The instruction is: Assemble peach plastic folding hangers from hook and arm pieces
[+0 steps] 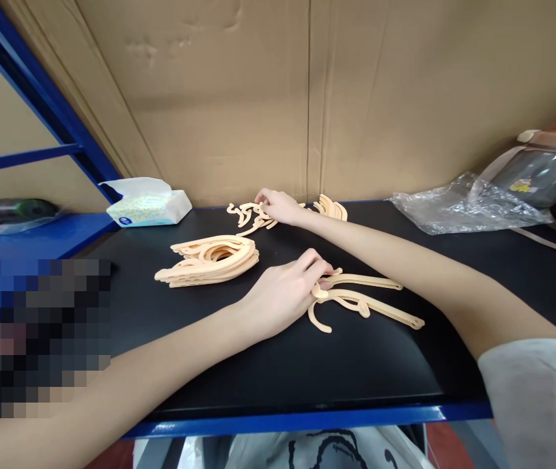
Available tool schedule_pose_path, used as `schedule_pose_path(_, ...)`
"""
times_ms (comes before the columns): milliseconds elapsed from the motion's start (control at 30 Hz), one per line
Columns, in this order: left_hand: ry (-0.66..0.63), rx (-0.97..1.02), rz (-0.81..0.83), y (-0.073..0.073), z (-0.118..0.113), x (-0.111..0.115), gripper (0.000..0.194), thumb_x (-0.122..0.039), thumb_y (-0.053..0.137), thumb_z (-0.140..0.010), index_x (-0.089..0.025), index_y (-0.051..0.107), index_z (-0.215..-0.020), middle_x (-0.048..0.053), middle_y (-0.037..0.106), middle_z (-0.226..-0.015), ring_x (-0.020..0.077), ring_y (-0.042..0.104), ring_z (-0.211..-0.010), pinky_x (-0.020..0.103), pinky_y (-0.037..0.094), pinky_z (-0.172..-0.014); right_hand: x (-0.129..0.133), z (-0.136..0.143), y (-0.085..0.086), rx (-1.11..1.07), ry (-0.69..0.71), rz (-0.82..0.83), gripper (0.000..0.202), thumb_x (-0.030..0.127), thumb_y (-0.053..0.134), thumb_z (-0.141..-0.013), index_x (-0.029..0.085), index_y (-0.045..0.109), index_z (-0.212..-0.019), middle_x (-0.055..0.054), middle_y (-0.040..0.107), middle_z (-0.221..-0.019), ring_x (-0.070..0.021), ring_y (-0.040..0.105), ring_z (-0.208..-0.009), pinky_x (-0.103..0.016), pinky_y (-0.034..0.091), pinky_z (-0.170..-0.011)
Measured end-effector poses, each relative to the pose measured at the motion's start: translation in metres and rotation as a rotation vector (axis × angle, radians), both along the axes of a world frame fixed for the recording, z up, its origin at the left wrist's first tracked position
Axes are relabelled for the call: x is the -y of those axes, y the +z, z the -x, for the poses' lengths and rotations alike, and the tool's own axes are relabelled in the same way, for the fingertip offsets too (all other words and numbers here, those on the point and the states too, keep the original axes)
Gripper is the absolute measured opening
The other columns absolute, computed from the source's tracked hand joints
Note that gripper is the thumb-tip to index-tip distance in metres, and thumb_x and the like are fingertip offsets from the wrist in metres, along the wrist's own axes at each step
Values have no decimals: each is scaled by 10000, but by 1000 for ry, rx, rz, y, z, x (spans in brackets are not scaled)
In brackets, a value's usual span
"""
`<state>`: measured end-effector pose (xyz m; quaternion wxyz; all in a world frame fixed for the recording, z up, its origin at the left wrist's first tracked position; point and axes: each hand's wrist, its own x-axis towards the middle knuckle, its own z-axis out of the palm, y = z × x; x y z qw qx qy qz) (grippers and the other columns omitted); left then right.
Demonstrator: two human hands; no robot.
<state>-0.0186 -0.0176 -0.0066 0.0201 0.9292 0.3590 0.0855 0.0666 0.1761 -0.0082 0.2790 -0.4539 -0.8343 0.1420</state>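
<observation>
My left hand (287, 293) is closed on a cream folding hanger (380, 309) at the middle of the black table, its hook curving toward me and its arms pointing right. My right hand (280, 207) reaches across to the far side, fingers bent down over a loose heap of cream hanger parts (247, 213); what its fingertips grip is hidden. A neat stack of cream hangers (209, 260) lies left of centre. Right of my right hand, partly behind my forearm, stand more curved cream pieces (331, 207).
At the back left sits a tissue pack (148, 203). Crumpled clear plastic (463, 205) and a bag with a strap (534, 169) lie at the back right. Cardboard (238, 98) walls the far edge; a blue metal frame (47, 85) rises at left.
</observation>
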Motion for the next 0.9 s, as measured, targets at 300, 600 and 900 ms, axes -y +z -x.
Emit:
schedule_pose_path(300,-6,6,13,1,-1,1,257,-323,398,-1064,-191,548,-1225,23,576,-1198,170,677,-804,304,516,-629,6,0,10,127,41,-148,395,45,403,-804,164,681,-1058,-80,731,-1074,-230,618,-991,-339,389,-864)
schedule_pose_path(600,-25,71,36,-1,2,0,238,-317,429,-1055,-193,563,-1207,23,586,-1194,154,652,-773,295,474,-610,28,-10,8,248,157,-329,303,67,412,-875,150,689,-966,-130,683,-1105,-264,556,-1062,-388,336,-938)
schedule_pose_path(900,72,570,571,2,5,-7,345,-158,665,-823,-185,561,-1151,19,623,-1112,57,545,-647,216,445,-614,100,-111,30,175,322,-251,226,258,471,-965,161,675,-950,-70,695,-949,-185,609,-832,-322,430,-796)
